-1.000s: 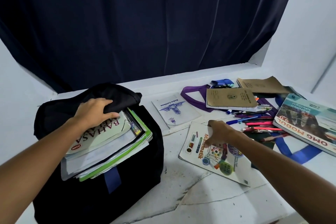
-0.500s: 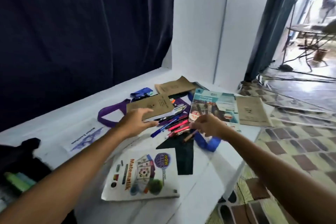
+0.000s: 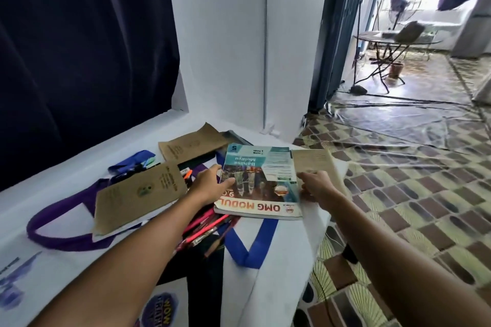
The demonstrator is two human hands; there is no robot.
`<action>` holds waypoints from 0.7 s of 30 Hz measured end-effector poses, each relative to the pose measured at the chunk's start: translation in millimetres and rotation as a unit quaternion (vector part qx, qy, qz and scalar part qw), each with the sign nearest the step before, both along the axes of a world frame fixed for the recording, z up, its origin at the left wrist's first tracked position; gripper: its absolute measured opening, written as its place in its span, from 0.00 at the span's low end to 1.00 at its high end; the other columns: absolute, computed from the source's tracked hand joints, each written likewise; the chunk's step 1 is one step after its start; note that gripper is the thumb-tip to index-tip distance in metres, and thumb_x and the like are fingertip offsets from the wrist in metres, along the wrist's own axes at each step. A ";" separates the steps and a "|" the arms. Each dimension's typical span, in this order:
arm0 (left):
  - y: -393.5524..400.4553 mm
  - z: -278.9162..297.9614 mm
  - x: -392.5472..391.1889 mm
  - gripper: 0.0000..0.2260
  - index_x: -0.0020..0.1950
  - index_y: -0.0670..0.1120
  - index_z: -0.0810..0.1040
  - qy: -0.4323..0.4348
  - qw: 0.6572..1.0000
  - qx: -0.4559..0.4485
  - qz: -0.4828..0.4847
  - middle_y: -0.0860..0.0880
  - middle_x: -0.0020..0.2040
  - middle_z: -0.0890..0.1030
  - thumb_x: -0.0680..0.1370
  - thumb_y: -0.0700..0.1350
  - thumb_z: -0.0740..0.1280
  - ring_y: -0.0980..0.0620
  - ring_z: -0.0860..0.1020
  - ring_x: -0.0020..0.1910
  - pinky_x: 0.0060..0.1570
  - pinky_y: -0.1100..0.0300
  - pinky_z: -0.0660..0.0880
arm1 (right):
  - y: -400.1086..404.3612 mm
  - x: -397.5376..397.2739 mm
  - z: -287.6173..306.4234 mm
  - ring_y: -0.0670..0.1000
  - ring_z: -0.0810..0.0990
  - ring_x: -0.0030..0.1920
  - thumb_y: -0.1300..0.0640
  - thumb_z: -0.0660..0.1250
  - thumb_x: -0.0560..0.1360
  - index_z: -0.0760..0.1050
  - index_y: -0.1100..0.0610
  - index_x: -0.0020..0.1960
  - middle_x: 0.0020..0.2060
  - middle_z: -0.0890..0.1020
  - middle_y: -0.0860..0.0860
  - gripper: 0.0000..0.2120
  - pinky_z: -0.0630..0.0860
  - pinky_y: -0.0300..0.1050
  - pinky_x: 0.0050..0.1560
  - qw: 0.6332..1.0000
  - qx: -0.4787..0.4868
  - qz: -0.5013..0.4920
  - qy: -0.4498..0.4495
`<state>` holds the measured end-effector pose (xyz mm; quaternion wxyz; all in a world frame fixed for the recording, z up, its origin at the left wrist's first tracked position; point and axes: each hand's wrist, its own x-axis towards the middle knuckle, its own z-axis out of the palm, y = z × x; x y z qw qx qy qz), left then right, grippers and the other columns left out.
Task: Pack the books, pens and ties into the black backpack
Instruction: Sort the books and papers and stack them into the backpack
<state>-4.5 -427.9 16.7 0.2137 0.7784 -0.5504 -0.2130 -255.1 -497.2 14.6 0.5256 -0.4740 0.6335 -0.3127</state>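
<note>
Books first: the thick teal-and-orange "OMG MODUL" workbook [image 3: 259, 183] lies flat at the right end of the white bench [image 3: 281, 260], spine edge toward the camera. Left hand [image 3: 210, 186] grips its left edge, thumb on the cover, fingers curled under. Right hand [image 3: 316, 186] is at its right edge, fingers bent against the side; whether they wrap under the book, cannot tell.

Just right of the workbook, partly under it, a thin brown paper-covered exercise book [image 3: 316, 164] reaches the bench edge. A second brown exercise book with a green crest [image 3: 140, 191] lies left of the left forearm. A third brown exercise book [image 3: 191, 145] sits behind it near the wall, touching the workbook's far corner.

Pink, red and dark pens [image 3: 207, 225] lie in a loose pile under the left forearm, touching the workbook's near edge. A few more pens, one orange-tipped [image 3: 187, 174], poke out between the crest book and the left hand.

Ties: a blue strip tie [image 3: 252, 247] runs out from under the workbook in a V toward the camera. A purple tie loop [image 3: 58, 223] curves out from under the crest book. Another blue tie [image 3: 132, 160] lies by the dark curtain [image 3: 79, 48].

Patterned tiled floor [image 3: 398, 207] to the right of the bench.
</note>
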 end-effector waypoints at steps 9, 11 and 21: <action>-31.4 -7.6 -12.7 0.21 0.65 0.39 0.73 0.076 0.993 -0.010 0.092 0.41 0.61 0.78 0.82 0.55 0.62 0.42 0.76 0.58 0.51 0.56 0.70 | -22.3 17.5 -5.4 0.54 0.83 0.37 0.65 0.69 0.74 0.74 0.63 0.53 0.46 0.83 0.59 0.09 0.77 0.42 0.29 0.993 0.089 -0.001 -0.079; -36.1 -0.9 -12.3 0.16 0.55 0.41 0.77 0.119 0.987 -0.027 0.104 0.44 0.51 0.80 0.82 0.53 0.62 0.45 0.77 0.51 0.48 0.56 0.71 | -22.3 20.8 2.5 0.57 0.83 0.45 0.67 0.69 0.73 0.73 0.61 0.55 0.51 0.82 0.59 0.12 0.81 0.49 0.38 0.990 0.083 0.055 -0.100; -4.0 18.8 2.9 0.14 0.50 0.42 0.78 0.332 0.936 -0.049 0.103 0.41 0.47 0.84 0.78 0.53 0.66 0.45 0.83 0.45 0.51 0.49 0.80 | -6.0 12.9 22.2 0.60 0.85 0.41 0.76 0.58 0.72 0.70 0.59 0.65 0.56 0.78 0.62 0.25 0.83 0.52 0.35 0.976 0.045 0.113 -0.179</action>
